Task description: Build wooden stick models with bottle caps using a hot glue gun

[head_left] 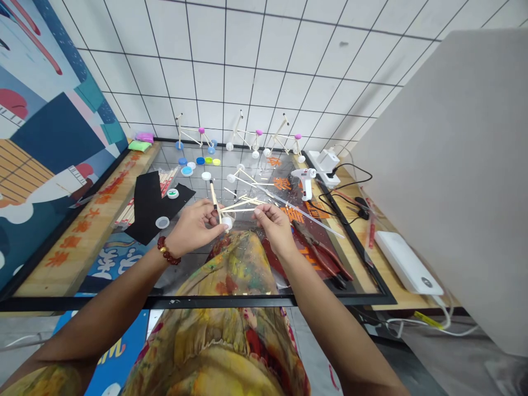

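My left hand (193,230), with a beaded bracelet on its wrist, pinches a small model of wooden sticks near its white bottle cap (226,222). From this model rises an upright stick (213,193) with dark bands. The thumb and fingers of my right hand (275,224) close on the far end of a thin wooden stick (239,209) that reaches over to the model. Just beyond my hands lie loose cut sticks (247,200) and a part-built stick frame (247,175) with white caps. Whether the held stick is glued at its left end I cannot tell.
Finished stick bicycles (243,132) stand along the back. A white glue gun (304,181) and red-handled pliers (322,253) are on the right, near a power strip (324,168) and a power bank (408,263). Coloured caps (200,160) and black sheet (150,203) lie left.
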Demonstrator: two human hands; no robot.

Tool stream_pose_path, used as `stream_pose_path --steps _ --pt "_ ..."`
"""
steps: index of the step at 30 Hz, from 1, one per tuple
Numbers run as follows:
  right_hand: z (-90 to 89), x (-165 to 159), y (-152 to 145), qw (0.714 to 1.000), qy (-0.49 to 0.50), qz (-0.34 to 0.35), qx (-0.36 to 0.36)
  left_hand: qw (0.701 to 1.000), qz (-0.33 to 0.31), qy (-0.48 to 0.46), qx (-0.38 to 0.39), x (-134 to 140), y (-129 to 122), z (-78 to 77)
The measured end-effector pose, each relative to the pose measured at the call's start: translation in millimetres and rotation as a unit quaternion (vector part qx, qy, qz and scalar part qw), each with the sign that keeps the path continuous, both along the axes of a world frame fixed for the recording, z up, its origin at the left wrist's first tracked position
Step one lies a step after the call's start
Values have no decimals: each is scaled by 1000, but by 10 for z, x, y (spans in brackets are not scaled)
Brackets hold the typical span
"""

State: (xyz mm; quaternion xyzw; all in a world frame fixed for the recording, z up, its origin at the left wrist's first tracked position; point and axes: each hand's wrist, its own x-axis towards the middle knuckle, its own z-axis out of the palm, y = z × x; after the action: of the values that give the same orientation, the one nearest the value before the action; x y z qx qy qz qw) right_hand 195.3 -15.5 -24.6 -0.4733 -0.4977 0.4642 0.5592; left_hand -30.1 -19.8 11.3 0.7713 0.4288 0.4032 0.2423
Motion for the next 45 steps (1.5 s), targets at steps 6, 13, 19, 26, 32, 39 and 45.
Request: stream_pose_path --steps 6,13,19,26,32,39,45 --pt "28 -16 -23 1000 12 1 6 999 11 27 35 -12 20 20" --pt "55 -31 -25 999 50 3 -2 988 20 126 90 3 -7 131" --pt "27 -27 6 998 66 4 -15 981 10 124 149 10 12 35" --pt "20 -38 4 998 58 20 -33 993 -53 81 64 -3 54 -126" --pt "4 -29 2 998 50 14 -45 995 -55 -60 -53 38 106 -294" --pt "-6 -30 6 997 50 20 -56 985 -43 -143 -89 50 188 -409" --pt "-25 -36 12 997 39 20 -61 981 -57 -151 -110 65 178 -410"
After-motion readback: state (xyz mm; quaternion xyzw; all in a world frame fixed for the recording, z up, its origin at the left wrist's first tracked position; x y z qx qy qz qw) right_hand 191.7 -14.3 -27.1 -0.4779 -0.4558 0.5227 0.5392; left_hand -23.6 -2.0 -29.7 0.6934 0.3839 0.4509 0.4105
